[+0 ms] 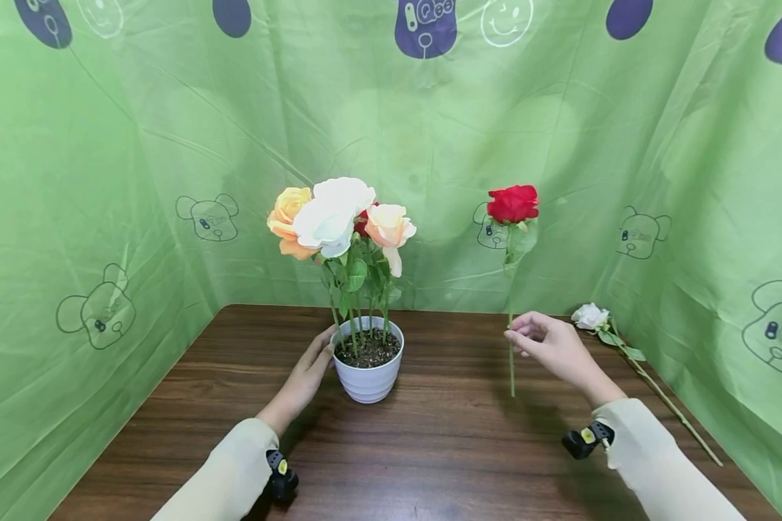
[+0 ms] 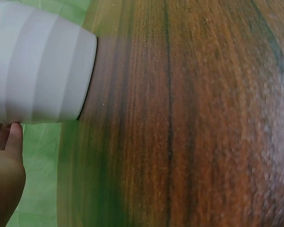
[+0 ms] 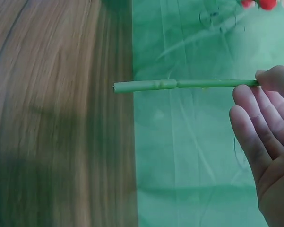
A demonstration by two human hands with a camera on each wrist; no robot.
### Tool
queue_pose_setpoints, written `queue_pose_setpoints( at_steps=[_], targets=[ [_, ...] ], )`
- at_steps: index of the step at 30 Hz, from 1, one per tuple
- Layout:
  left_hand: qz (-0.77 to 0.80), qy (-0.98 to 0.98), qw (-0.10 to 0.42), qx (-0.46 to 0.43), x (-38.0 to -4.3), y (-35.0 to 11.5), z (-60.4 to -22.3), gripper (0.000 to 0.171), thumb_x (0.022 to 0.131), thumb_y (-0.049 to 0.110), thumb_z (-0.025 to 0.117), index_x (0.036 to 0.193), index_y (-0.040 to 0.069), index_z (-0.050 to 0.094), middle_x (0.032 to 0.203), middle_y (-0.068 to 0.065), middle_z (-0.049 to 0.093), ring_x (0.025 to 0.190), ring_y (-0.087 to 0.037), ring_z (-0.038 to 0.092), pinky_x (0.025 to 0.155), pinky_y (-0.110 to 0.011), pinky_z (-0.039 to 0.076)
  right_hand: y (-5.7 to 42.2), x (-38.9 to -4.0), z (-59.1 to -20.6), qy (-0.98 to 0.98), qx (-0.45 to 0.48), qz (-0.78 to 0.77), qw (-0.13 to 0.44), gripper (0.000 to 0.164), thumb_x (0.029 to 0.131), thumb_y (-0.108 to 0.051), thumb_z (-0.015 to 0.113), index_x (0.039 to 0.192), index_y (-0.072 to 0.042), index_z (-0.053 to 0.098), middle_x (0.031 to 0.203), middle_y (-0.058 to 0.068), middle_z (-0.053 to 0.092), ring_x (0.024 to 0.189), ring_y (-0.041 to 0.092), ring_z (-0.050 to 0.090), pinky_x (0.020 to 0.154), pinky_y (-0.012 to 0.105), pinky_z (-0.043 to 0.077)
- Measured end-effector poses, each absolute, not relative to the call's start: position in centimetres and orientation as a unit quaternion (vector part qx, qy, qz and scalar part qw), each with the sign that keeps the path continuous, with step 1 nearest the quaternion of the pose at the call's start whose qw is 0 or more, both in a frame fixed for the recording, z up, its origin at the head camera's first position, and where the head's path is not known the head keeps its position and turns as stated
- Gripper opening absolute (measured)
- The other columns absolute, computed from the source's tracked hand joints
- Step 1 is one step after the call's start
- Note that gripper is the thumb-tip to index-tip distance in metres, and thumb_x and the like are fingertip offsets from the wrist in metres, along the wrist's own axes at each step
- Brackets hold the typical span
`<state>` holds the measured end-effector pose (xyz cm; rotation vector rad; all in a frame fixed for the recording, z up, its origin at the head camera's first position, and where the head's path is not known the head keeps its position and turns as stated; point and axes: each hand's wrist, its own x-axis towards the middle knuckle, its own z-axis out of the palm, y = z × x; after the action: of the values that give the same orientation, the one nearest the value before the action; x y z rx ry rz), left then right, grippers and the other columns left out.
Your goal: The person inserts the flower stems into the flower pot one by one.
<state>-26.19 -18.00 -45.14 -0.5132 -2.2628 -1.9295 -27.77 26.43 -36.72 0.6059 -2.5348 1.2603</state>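
Note:
In the head view a white flowerpot [image 1: 369, 381] full of dark soil stands on the table. Rising from it are an orange rose [image 1: 289, 217], large white blooms [image 1: 335, 213], a peach rose [image 1: 389, 226] and a partly hidden red bloom. My left hand [image 1: 309, 367] rests against the pot's left side with fingers extended; the left wrist view shows fingertips at the ribbed wall. To the right, my right hand [image 1: 554, 349] pinches the stem [image 3: 146, 85] of a red rose [image 1: 513, 204] between thumb and fingertips. The rose is upright, bloom on top, the cut stem end hanging below the hand.
A white rose [image 1: 590, 316] with a long stem lies along the right edge of the brown wooden table [image 1: 456, 434]. Green printed cloth [image 1: 430, 145] hangs behind and on both sides. Each wrist carries a small black camera.

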Motion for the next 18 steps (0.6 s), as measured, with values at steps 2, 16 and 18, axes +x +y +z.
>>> queue_pose_setpoints(
  at_steps=[2, 16, 18],
  targets=[
    [-0.638, -0.748, 0.061, -0.169, -26.1, -18.0, -45.1, 0.05, 0.111, 0.025, 0.036, 0.157, 0.006, 0.028, 0.159, -0.019, 0.029, 0.145, -0.03, 0.028, 0.115, -0.046, 0.032, 25.4, -27.9, -36.5, -0.866, 0.217, 0.431, 0.128, 0.015, 0.095, -0.01, 0.071, 0.103, 0.001, 0.066, 0.087, 0.015, 0.072, 0.072, 0.018, 0.07, 0.063, 0.032, 0.06],
    [-0.638, -0.749, 0.058, -0.168, -26.2, -18.0, -45.1, 0.05, 0.111, 0.024, 0.036, 0.157, 0.006, 0.028, 0.16, -0.02, 0.029, 0.145, -0.03, 0.028, 0.115, -0.047, 0.031, 17.9, -27.7, -34.5, -0.812, 0.284, 0.482, 0.168, 0.021, 0.094, -0.022, 0.074, 0.104, -0.004, 0.068, 0.085, 0.002, 0.071, 0.069, 0.026, 0.068, 0.062, 0.029, 0.058],
    [-0.638, -0.749, 0.058, -0.169, -26.2, -18.0, -45.1, 0.05, 0.111, 0.024, 0.036, 0.158, 0.006, 0.027, 0.16, -0.02, 0.029, 0.145, -0.03, 0.028, 0.115, -0.047, 0.031, 16.8, -27.6, -34.1, -0.801, 0.298, 0.49, 0.169, 0.02, 0.094, -0.019, 0.074, 0.104, -0.004, 0.068, 0.086, 0.003, 0.071, 0.069, 0.027, 0.069, 0.061, 0.03, 0.059]
  ],
)
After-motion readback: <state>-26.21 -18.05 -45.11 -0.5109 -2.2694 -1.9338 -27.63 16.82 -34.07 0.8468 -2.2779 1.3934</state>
